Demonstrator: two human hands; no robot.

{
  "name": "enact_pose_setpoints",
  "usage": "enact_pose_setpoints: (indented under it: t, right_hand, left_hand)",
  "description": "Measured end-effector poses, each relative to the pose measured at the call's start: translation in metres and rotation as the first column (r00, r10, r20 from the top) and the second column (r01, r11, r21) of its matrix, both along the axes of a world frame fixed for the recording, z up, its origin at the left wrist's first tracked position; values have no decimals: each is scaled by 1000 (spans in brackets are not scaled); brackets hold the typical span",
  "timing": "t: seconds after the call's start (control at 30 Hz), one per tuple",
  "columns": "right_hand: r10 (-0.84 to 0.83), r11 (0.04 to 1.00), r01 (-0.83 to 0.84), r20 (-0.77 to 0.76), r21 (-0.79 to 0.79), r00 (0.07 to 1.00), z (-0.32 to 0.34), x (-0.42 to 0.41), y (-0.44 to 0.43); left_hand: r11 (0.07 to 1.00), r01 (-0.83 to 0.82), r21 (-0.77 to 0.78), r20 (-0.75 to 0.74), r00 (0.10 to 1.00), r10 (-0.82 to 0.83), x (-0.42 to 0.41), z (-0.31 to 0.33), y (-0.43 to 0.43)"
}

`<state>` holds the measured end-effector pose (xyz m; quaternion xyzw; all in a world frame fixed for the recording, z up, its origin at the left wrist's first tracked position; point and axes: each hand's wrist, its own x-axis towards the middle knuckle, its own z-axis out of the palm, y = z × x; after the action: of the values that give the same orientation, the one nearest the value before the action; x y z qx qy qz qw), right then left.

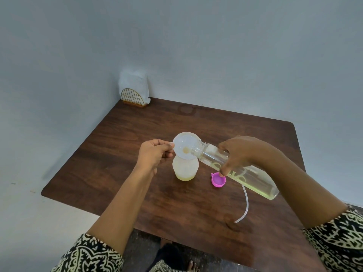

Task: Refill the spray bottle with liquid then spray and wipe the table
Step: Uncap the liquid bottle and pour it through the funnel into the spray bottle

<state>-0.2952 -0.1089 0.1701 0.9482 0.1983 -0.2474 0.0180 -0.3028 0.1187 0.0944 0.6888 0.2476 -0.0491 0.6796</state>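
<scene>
A round frosted spray bottle [185,169] stands uncapped mid-table with a little yellowish liquid at its bottom. A white funnel [185,147] sits in its neck, and my left hand [155,152] pinches the funnel's tab at the left rim. My right hand [238,154] grips a long clear bottle [241,171] of pale yellow liquid, tilted with its open mouth over the funnel. A small pool of liquid lies in the funnel's centre. A clear dip tube [244,205] lies on the table under my right arm; the spray head is hidden.
A pink cap [218,180] lies open side up beside the spray bottle, under the tilted bottle. A napkin holder with white napkins [134,91] stands at the far left corner of the dark wooden table [117,163], against the grey wall. A foot shows below the near edge.
</scene>
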Motion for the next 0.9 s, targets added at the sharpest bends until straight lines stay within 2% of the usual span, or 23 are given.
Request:
enact_pose_setpoints:
  t: [0.9]
  right_hand:
    - [-4, 1000, 4, -5, 13, 1000, -3, 6, 1]
  left_hand:
    - [1000, 1, 6, 11, 1000, -1, -1, -1, 0]
